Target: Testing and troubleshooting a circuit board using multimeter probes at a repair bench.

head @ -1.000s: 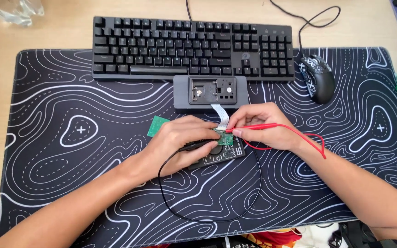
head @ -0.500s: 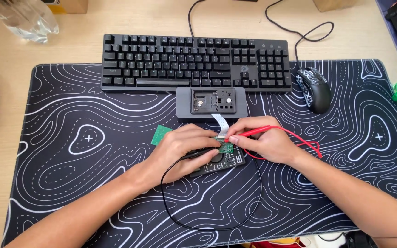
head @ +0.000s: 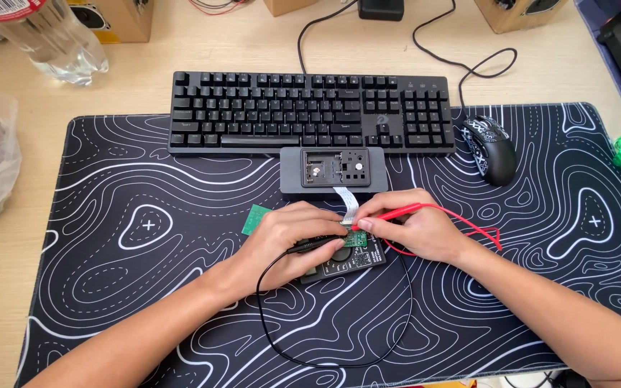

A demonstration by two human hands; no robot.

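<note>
Bright, even light; sharp, soft shadows.

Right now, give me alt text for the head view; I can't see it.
Left hand holds a black probe and right hand a red probe on a green circuit board, over a multimeter on a patterned desk mat.

On the black desk mat with white contour lines [head: 145, 302], the black mechanical keyboard [head: 310, 111] lies along the far edge, the black mouse [head: 489, 149] at its right end. The grey rectangular plastic housing [head: 333, 171] sits just before the keyboard; the green circuit board [head: 257, 219] and small black multimeter [head: 346, 262] lie nearer, mid-mat.
</note>
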